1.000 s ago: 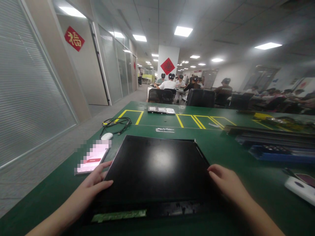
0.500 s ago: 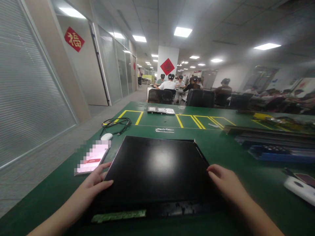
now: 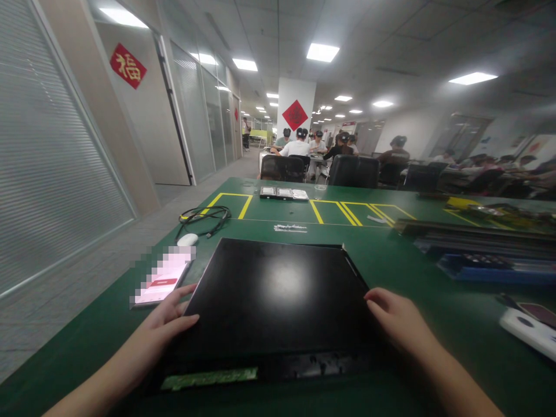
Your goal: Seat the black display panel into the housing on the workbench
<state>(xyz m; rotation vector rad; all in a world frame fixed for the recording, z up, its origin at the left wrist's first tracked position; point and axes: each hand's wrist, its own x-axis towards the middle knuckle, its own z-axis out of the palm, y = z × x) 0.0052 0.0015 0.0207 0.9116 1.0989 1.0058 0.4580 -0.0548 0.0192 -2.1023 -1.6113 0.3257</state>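
A black, glossy flat panel (image 3: 278,289), which looks like a display screen, lies in front of me over the green table. Along its near edge runs a dark strip with a green circuit board (image 3: 211,378) showing. My left hand (image 3: 167,318) grips the panel's left edge, thumb on top and fingers at the side. On the opposite edge my right hand (image 3: 388,307) pinches the side between thumb and fingers; its fingertips are partly hidden. A dark rim shows past the panel's far right corner.
Left of the panel are a phone (image 3: 165,281), a white mouse (image 3: 187,240) and a black cable (image 3: 204,215). Hard drives (image 3: 284,193) sit at the far edge of the green table (image 3: 243,231). Dark and blue parts (image 3: 486,269) and a white device (image 3: 530,330) lie right.
Both hands keep their hold on the panel, which stays in place. The whole view has shifted very slightly.
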